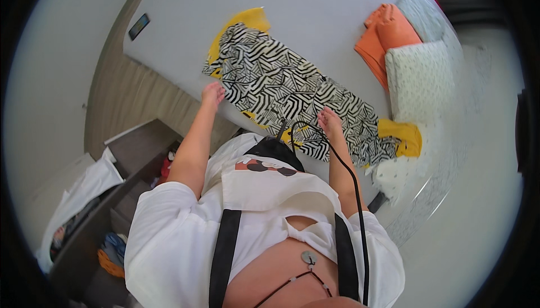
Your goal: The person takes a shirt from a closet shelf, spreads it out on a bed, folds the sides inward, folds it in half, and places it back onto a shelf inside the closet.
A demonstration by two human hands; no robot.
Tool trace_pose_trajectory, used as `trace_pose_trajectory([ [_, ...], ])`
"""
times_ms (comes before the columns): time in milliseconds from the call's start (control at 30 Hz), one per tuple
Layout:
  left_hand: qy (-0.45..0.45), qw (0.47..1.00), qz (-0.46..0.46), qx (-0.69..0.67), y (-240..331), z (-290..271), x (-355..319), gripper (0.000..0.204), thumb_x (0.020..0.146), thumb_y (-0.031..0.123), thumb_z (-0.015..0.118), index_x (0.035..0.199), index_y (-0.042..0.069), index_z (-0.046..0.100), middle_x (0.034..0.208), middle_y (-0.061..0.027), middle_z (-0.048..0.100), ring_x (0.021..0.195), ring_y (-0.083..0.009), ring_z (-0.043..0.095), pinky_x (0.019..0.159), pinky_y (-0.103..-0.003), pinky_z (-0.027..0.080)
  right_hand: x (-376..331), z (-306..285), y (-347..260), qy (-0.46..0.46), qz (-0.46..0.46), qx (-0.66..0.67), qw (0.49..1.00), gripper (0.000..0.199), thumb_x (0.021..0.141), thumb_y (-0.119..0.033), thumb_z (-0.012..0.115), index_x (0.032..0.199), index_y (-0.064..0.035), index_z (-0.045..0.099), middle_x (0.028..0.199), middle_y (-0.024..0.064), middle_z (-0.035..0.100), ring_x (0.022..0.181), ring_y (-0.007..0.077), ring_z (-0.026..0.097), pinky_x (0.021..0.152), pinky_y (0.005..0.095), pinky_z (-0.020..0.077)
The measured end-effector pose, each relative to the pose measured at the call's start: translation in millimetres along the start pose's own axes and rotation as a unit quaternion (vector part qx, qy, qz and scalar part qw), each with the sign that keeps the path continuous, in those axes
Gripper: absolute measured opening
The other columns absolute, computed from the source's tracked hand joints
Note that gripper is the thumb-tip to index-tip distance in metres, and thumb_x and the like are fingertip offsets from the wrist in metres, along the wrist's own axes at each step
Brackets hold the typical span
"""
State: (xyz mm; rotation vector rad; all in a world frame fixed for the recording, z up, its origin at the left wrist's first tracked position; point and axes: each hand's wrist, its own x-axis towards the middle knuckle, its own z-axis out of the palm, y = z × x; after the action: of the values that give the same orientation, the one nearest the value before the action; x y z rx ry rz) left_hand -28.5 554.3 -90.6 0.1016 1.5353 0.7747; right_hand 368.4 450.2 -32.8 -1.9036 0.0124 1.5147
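A black-and-white patterned cloth, perhaps a garment, (281, 77) lies spread across the bed in front of me, with yellow parts showing at both ends and along its near edge. Beside its left near edge is my left hand (213, 94), fingers loosely bent and nothing visible in them; whether they touch the fabric I cannot tell. Over the near side of the cloth, right of its middle, my right hand (330, 122) is open, with its fingers a little apart.
The bed (185, 4) has a grey sheet. A phone (139, 26) lies at its far left corner. Orange folded fabric (394, 30) and a pale patterned pillow (422, 77) are at the right. An open drawer (121, 195) with clothes stands at lower left. A black cable (357, 195) crosses my right arm.
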Motion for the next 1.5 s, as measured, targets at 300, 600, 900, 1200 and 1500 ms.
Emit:
trace_pose_trajectory([
  [300,0.088,0.993,0.033,0.071,-36.8,-58.3,-60.8,0.019,0.08,0.009,0.046,0.098,0.008,0.052,0.085,-0.0007,0.056,0.071,-0.0096,0.055,0.056,-0.021,0.044,52.6,98.6,-31.5,-0.114,-0.01,-0.166,0.979,0.033,0.083,-0.012,0.046,0.116,-0.0075,0.043,0.102,0.0012,0.054,0.085,0.0094,0.054,0.068,0.0206,0.0432],
  [600,0.07,0.989,0.087,0.097,-6.1,-43.0,0.2,0.019,0.08,0.007,0.044,0.095,0.006,0.054,0.087,-0.0018,0.056,0.071,-0.0095,0.055,0.056,-0.021,0.043,62.4,177.9,-65.4,-0.164,-0.046,-0.202,0.964,0.031,0.083,-0.011,0.045,0.113,-0.0061,0.045,0.1,0.0032,0.054,0.081,0.0107,0.054,0.065,0.0218,0.0447],
  [900,0.059,0.865,0.267,0.422,19.8,-35.8,111.2,0.026,0.073,0.004,0.048,0.098,0.007,0.052,0.097,-0.0075,0.054,0.086,-0.024,0.053,0.07,-0.031,0.043,148.4,294.2,-93.3,-0.143,-0.162,-0.336,0.917,0.025,0.081,-0.013,0.047,0.104,-0.0038,0.052,0.086,0.002,0.057,0.068,0.0093,0.056,0.057,0.0205,0.0437],
  [1200,-0.068,0.816,0.155,0.553,29.9,-36.5,159.4,0.028,0.07,0.005,0.051,0.098,0.007,0.052,0.099,-0.0128,0.053,0.089,-0.0291,0.052,0.072,-0.038,0.043,197.8,411.0,-88.4,-0.097,-0.232,-0.48,0.84,0.041,0.075,-0.021,0.058,0.108,-0.0006,0.046,0.081,0.01,0.059,0.056,0.0133,0.057,0.053,0.0234,0.045],
  [1500,-0.001,0.706,0.012,0.708,46.6,-188.4,164.7,0.016,0.069,0.008,0.05,0.08,0.001,0.059,0.086,-0.0176,0.058,0.083,-0.031,0.056,0.067,-0.039,0.046,152.8,418.1,-59.1,-0.223,-0.334,-0.598,0.694,0.028,0.071,-0.025,0.058,0.092,-0.0069,0.059,0.074,0.0176,0.059,0.07,0.0309,0.057,0.064,0.0349,0.0441],
])
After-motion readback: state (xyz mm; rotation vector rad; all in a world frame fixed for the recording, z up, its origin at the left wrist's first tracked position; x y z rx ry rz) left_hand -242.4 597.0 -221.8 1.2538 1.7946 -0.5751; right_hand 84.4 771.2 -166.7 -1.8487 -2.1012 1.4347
